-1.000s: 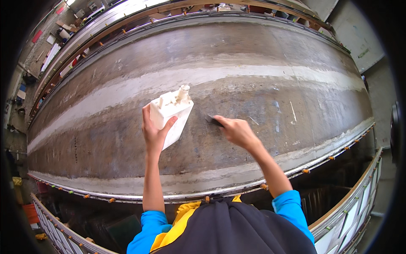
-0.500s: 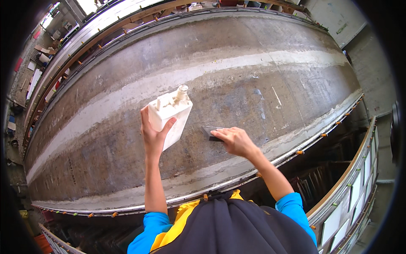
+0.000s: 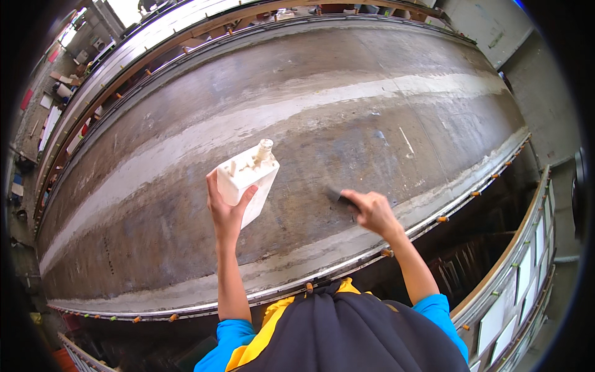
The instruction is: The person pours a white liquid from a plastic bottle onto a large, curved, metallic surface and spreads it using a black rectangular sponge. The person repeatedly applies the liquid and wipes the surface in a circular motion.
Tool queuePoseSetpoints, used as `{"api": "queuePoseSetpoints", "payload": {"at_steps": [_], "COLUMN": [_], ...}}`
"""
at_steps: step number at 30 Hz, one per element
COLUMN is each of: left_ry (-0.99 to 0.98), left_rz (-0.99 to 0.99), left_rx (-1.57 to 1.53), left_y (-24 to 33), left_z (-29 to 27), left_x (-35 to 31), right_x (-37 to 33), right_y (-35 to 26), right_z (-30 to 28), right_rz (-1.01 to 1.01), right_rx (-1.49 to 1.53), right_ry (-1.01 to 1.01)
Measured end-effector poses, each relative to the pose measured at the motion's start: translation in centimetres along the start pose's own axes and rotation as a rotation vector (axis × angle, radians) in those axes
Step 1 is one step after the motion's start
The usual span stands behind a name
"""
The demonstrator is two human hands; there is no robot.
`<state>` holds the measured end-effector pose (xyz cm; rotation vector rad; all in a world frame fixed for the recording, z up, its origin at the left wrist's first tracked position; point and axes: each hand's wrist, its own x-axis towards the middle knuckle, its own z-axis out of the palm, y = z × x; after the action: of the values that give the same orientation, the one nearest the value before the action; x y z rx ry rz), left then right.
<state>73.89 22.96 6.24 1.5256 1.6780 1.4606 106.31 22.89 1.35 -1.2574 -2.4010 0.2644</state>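
My left hand is wrapped around a white rectangular plastic container, thumb on its near face and fingers on its left side. The container is held up tilted above the large brown worktop, its short neck pointing away from me, with whitish lumps crusted on its top. To the right, my right hand grips a dark flat scraper, whose blade points left and away over the worktop. Motion blurs the scraper, and I cannot tell whether it touches the surface.
A pale band runs across the worktop, and another lies along its near edge. Orange and green pegs line that edge. At the lower right stands a rack with white panels. A second long bench lies beyond, and a grey wall rises at right.
My right hand has moved to the right with the scraper, and the blade has turned. The container in my left hand sits slightly lower in the picture.
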Motion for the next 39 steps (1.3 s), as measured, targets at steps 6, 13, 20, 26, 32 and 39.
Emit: {"api": "queuePoseSetpoints", "payload": {"at_steps": [6, 13, 20, 26, 32, 39], "left_ry": [-0.021, 0.038, 0.127, 0.151, 0.165, 0.153], "left_rz": [0.032, 0.040, 0.012, -0.015, -0.001, -0.018], "left_rx": [-0.075, -0.130, -0.042, -0.110, -0.043, -0.094], "left_y": [0.4, -0.3, -1.3, -0.6, -1.0, -1.2], "left_z": [2.0, 2.9, 1.0, -0.8, -2.2, -1.2], "left_x": [0.2, 0.0, -0.5, -0.9, -1.4, -0.7], "right_x": [5.4, 11.2, 12.1, 11.4, 10.7, 5.2], "right_y": [6.4, 2.5, -2.9, 11.8, 9.1, 0.8], "right_z": [-2.9, 3.2, 2.8, -0.2, 0.5, 0.1], "right_rz": [0.431, 0.620, 0.397, 0.630, 0.419, 0.106], "right_rx": [-0.008, -0.493, 0.115, 0.432, -0.395, -0.020], "right_ry": [0.137, -0.180, -0.314, -0.059, 0.150, -0.178]}}
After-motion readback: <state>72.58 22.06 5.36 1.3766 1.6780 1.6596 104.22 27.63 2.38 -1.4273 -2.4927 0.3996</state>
